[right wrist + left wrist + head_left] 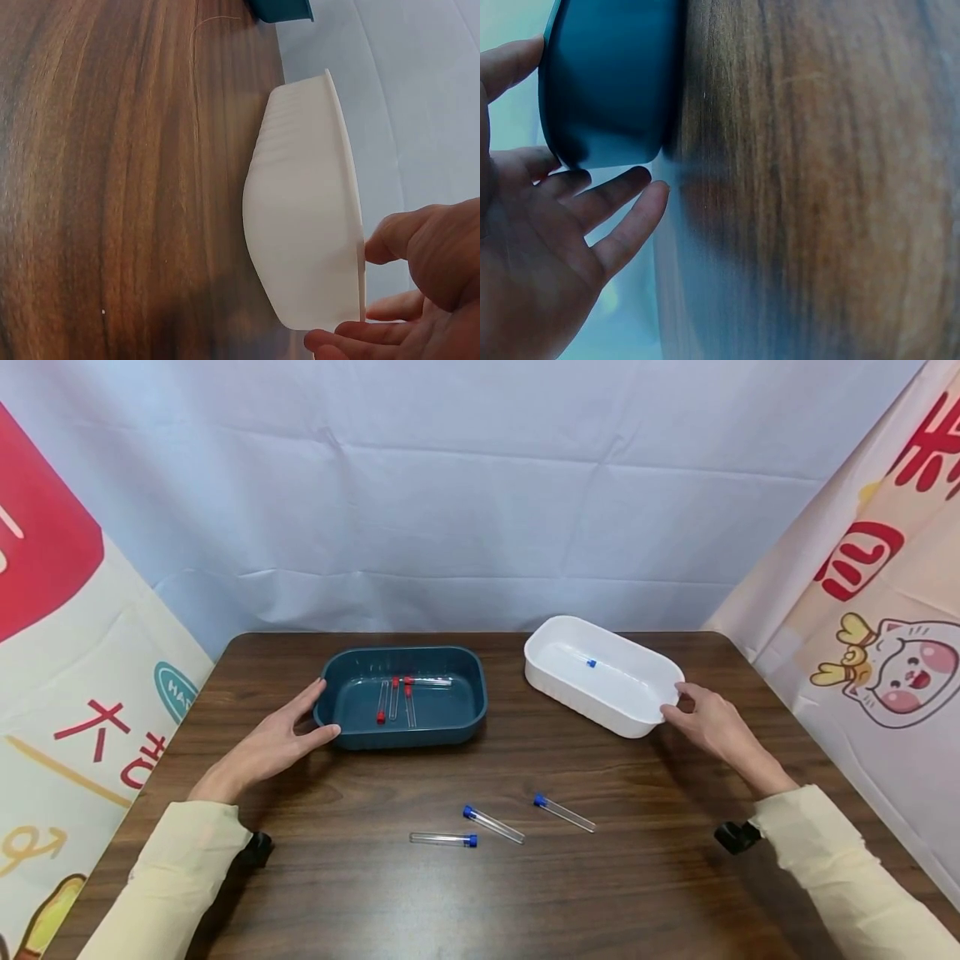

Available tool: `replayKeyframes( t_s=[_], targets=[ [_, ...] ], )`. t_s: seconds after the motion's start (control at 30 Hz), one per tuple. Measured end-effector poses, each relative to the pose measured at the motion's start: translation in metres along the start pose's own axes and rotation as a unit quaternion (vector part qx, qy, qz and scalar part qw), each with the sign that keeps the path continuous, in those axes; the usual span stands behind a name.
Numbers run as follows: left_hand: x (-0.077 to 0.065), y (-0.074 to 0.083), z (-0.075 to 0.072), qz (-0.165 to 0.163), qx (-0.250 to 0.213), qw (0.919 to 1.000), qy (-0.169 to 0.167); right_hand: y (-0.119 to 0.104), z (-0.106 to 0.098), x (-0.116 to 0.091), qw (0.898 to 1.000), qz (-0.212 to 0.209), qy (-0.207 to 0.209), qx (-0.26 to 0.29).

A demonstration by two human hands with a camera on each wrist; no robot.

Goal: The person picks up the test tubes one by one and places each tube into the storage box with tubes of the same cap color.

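My left hand (270, 743) is at the left end of a dark teal tray (408, 737), thumb and fingers spread about its rim. In the left wrist view, the fingers (626, 229) extend past the tray's end. Several red-capped test tubes (394, 700) lie inside. My right hand (712, 724) holds the near right corner of a white tray (577, 706), its thumb (386, 238) at the rim. One blue-capped tube (591, 663) lies in that tray. Three more blue-capped tubes, a left one (442, 839), a middle one (495, 824) and a right one (566, 813), lie on the table.
Both trays stand toward the back of the brown wood-grain table (570, 902), the white one turned at an angle. A pale cloth (465, 510) hangs behind the table, and printed sheets hang on both sides.
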State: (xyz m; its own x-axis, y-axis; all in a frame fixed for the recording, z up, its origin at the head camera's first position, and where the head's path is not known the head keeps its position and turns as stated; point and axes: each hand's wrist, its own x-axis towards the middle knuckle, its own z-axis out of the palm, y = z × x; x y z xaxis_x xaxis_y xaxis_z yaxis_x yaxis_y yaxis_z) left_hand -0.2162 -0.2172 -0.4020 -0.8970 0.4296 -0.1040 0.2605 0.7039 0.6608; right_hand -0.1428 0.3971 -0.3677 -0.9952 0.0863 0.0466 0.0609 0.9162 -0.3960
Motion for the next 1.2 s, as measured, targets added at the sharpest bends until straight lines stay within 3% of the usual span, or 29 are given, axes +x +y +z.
replayKeyframes(
  t_s=[0.53, 1.2],
  targets=[
    [0.000, -0.003, 0.000, 0.004, -0.009, 0.9999, 0.004, 0.009, -0.002, 0.003, 0.999, -0.024, -0.036, 0.020],
    [-0.001, -0.001, 0.001, 0.002, -0.002, 1.0000, 0.005, 0.031, -0.008, 0.009, 0.991, -0.095, -0.077, 0.054]
  ],
)
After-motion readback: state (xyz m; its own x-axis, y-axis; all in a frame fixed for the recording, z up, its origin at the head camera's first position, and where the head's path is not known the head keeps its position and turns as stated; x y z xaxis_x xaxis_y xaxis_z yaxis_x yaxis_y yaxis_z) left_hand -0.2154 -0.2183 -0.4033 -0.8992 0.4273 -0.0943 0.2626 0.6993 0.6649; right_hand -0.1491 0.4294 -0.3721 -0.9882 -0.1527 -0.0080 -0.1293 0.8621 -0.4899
